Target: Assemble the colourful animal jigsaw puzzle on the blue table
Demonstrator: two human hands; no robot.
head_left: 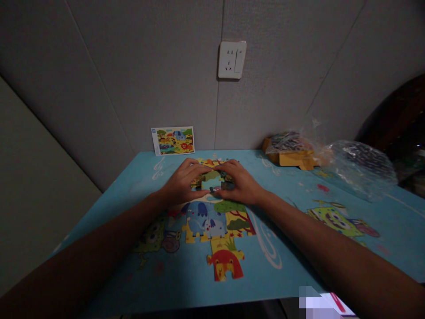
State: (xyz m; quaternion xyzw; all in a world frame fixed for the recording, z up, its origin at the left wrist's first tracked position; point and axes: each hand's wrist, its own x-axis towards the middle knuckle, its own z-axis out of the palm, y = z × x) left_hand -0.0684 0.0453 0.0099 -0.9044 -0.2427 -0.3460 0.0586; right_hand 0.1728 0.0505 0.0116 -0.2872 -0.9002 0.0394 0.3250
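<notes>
Between my two hands is a green and pale-blue jigsaw puzzle piece (pixel 211 180). My left hand (pixel 186 179) has its thumb and fingers curled at the piece's left side, and my right hand (pixel 241 181) does the same from the right, the fingertips of both nearly meeting. Partly joined puzzle pieces (pixel 204 221) with blue elephants and a tree lie just below the hands. From them a lion piece (pixel 226 266) extends toward the near edge. More joined pieces (pixel 215 163) show beyond my fingers; my hands hide part of the puzzle.
A picture card (pixel 173 141) of the animal scene leans against the wall at the back left. On the blue cartoon-printed table (pixel 292 274), an orange-yellow package (pixel 290 155) and clear plastic wrap (pixel 360 168) lie at the back right. A wall socket (pixel 231 60) is above.
</notes>
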